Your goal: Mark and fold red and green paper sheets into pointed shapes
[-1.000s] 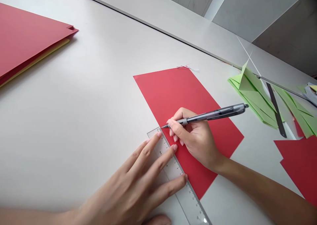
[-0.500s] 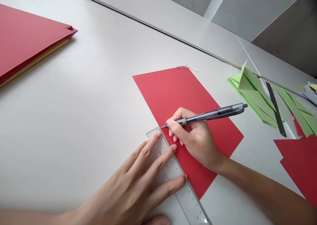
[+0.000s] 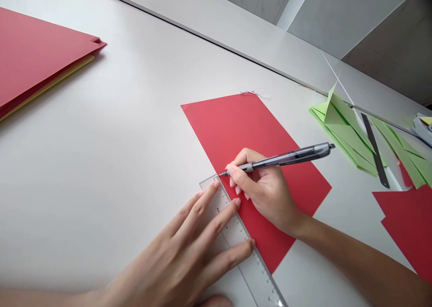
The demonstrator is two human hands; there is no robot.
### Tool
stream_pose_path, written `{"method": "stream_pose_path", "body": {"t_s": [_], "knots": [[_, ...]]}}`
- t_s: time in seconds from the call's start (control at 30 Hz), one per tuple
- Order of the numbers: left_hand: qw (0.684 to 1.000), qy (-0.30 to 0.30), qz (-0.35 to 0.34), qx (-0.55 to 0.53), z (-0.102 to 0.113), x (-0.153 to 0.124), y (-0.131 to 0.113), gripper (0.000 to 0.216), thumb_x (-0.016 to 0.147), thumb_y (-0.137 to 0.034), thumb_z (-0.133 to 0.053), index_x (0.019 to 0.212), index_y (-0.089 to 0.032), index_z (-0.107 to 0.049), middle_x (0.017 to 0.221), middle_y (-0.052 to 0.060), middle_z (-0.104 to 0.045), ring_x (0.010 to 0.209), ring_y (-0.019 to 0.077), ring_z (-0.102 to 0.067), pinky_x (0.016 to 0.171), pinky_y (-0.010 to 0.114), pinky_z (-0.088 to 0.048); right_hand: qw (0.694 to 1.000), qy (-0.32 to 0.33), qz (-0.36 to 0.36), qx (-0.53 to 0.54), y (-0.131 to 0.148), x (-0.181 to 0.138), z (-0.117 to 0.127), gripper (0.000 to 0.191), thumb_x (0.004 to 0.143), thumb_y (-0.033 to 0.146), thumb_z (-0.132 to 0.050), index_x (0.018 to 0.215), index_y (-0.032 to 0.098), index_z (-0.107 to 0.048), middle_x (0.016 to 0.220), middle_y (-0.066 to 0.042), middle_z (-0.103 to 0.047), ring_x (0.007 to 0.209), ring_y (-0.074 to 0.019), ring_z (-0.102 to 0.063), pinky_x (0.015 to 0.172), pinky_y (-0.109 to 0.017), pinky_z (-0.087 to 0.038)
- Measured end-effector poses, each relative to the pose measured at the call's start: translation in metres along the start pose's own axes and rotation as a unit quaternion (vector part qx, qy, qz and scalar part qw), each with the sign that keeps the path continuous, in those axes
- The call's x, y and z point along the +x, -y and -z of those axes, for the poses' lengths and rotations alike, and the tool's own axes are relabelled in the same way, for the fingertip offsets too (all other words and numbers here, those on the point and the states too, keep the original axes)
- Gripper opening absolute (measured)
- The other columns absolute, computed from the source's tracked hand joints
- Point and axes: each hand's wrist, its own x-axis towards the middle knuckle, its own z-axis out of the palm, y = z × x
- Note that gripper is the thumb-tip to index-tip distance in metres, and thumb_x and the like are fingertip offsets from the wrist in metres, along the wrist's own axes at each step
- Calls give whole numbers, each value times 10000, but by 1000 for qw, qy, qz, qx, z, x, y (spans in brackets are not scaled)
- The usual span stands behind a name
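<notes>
A sheet of red paper (image 3: 226,122) lies at a slant on the white table (image 3: 118,163). Along its lower left edge rests a clear ruler (image 3: 248,257) with printed markings. My left hand (image 3: 192,244) lies on the ruler, its fingers spread and pressing it down. In my right hand (image 3: 263,185) is a dark pen (image 3: 293,156), pinched near the grey grip. The pen's tip meets the paper's edge beside the ruler's upper end. Part of the paper is hidden under my right hand and forearm.
Red folded sheets over a yellow one form a stack (image 3: 40,55) at the far left. Light green papers (image 3: 344,127) lie at the right with a thin black strip (image 3: 375,151). More red paper (image 3: 408,226) is at the lower right, and white scraps (image 3: 258,94) touch the sheet's top.
The pen's rear end has dipped very slightly to the left. Both hands, the ruler and the paper keep practically the same places; the view shifts a little.
</notes>
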Motion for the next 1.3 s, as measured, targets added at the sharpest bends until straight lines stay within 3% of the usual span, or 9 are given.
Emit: {"method": "stream_pose_path", "body": {"t_s": [0.6,0.77,0.87,0.93,1.0,1.1,1.13,1.2,1.3], "knots": [[1000,-5,-7,0,-1,0,1,591,895,-509,-439,1443,-293,-411,1467,34,-453,1423,331,-274,1147,457,-258,1000,-9,10,1,0,0,0,236,950,268,-548,728,202,-501,656,57,-519,543,-73,-461,497,-202,-407],[1000,19,-11,4,6,3,3,605,886,-437,-447,1469,-295,-370,1480,68,-432,1407,362,-304,1033,480,-418,999,-16,16,48,-2,2,1,196,947,274,-554,767,199,-543,642,61,-548,505,-67,-501,467,-188,-431],[999,40,-22,5,13,7,4,611,863,-419,-515,1448,-276,-414,1475,111,-431,1393,391,-322,954,490,-497,997,-26,35,61,0,5,6,142,969,325,-508,956,217,-599,724,37,-614,567,-98,-585,471,-205,-465],[999,41,-31,4,17,8,6,606,862,-423,-529,1443,-288,-421,1471,115,-438,1391,402,-324,943,511,-511,997,-39,71,11,3,7,15,207,995,362,-446,1061,234,-593,842,2,-677,698,-134,-662,558,-242,-524],[998,50,-42,-2,19,9,8,600,870,-414,-529,1449,-317,-406,1486,99,-423,1398,405,-311,957,525,-506,987,-31,123,-103,5,5,32,215,1008,352,-409,1044,242,-590,1012,-35,-715,955,-177,-686,785,-320,-554],[996,65,-59,-8,24,7,16,602,897,-411,-512,1473,-333,-356,1540,80,-342,1428,402,-243,1008,540,-469,923,39,192,-332,-2,-5,67,72,962,295,-502,953,249,-557,1294,-50,-639,1340,-226,-462,1104,-447,-356],[995,73,-63,-7,26,5,21,610,907,-427,-503,1484,-338,-327,1560,73,-301,1438,399,-215,1030,551,-446,899,58,199,-386,-6,-11,78,55,933,304,-551,950,255,-532,1343,-47,-607,1387,-237,-398,1143,-476,-292],[993,94,-65,2,30,0,35,611,923,-460,-487,1492,-368,-286,1585,49,-238,1449,387,-184,1066,573,-397,883,73,163,-434,-18,-23,95,115,925,331,-554,947,261,-465,1447,-56,-509,1421,-228,-339,1151,-470,-285],[992,120,-29,19,34,-11,57,586,948,-471,-459,1492,-410,-249,1596,6,-191,1456,355,-176,1113,558,-338,874,-6,82,-479,-31,-38,96,159,947,388,-488,933,261,-394,1477,-110,-462,1413,-235,-353,1085,-437,-381]]}}
